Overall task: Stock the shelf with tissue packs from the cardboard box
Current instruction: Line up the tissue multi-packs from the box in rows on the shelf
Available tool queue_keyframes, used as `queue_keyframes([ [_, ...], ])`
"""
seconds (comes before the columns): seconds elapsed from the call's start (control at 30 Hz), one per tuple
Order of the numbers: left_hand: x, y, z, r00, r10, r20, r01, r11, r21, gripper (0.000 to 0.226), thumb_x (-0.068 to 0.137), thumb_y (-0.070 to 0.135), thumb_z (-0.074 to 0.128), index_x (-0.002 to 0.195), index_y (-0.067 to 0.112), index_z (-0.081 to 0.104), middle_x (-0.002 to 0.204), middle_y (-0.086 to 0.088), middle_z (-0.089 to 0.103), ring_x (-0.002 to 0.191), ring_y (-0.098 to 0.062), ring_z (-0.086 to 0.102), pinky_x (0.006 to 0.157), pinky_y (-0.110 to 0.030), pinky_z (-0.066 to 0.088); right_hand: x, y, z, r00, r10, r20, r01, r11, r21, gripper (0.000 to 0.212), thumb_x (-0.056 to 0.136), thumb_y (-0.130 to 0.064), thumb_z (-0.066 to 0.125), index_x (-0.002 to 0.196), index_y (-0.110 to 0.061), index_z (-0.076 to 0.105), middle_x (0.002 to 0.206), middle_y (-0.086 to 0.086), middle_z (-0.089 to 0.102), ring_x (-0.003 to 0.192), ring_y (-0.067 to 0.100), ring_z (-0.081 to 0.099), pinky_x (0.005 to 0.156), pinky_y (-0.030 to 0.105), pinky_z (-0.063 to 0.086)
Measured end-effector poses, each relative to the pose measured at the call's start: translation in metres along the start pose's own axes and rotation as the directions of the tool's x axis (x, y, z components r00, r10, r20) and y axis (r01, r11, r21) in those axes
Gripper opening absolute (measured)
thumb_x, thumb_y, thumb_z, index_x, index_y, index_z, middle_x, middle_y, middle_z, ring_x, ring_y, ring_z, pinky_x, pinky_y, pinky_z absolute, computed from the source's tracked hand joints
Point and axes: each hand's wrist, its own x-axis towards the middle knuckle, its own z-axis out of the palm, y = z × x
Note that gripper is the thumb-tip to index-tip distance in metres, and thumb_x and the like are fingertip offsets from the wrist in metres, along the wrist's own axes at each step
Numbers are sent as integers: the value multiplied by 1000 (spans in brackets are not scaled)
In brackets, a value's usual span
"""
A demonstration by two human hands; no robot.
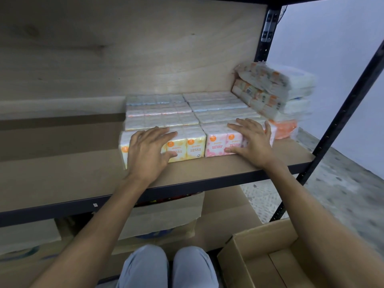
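Head view: the left hand (149, 148) lies flat on the front-left yellow "Floral Bliss" mini tissue multipack in clear wrap (188, 147). Its fingers are straight and spread over the pack's top edge, thumb against the front face, palm covering the pack's left part. It is released, pressing rather than clasping.

The right hand (252, 142) is the same: fingers splayed flat on top of the pink "Rose Scented" mini tissue multipack (216, 143), thumb along the lower front edge, nothing pinched. The yellow and pink packs stand side by side, touching, at the front of the brown wooden shelf board w/ dark metal rim (83, 179), right of centre.

Directly behind them are more rows of pale wrapped tissue packs (162, 113), two columns running back to the plywood back panel (124, 48). At the far right end of the shelf a leaning stack of wrapped packs (270, 90) sits atop an orange pack (284, 128), next to the black perforated metal upright (340, 113).

The open brown cardboard box (259, 246) sits bottom right, below shelf level beside the person's right forearm; its bare inner floor shows. Two knees in light grey-blue trousers (166, 265) are bottom centre. On the lower level, under the board, is another cardboard carton w/ flaps up (166, 217). A speckled floor (342, 183) shows at right.
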Motion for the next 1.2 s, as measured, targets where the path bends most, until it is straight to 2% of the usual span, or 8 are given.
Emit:
queue_keyframes([
  [0.37,2,1,8,997,39,-66,-41,999,-20,46,75,42,71,120,31,66,126,9,65,122,-15,57,101,-34,31,1,4,4,999,-22,-41,23,999,23,74,64,-58,76,131,-38,53,145,-5,46,140,19,31,115,50,-5],
  [0.53,3,5,10,996,56,-70,-57,998,-22,46,76,44,68,121,31,66,126,9,65,121,-16,57,99,-35,32,0,9,2,997,-25,-77,26,999,20,72,62,-57,77,129,-38,56,141,-5,51,137,18,36,115,55,0],
  [1.2,2,0,5,997,64,-31,-65,998,-4,49,80,44,71,126,31,62,131,9,61,126,-15,53,103,-36,32,3,9,2,999,-25,-38,25,1000,-1,75,63,-57,77,132,-38,53,145,-6,46,139,18,31,116,51,-3],
])
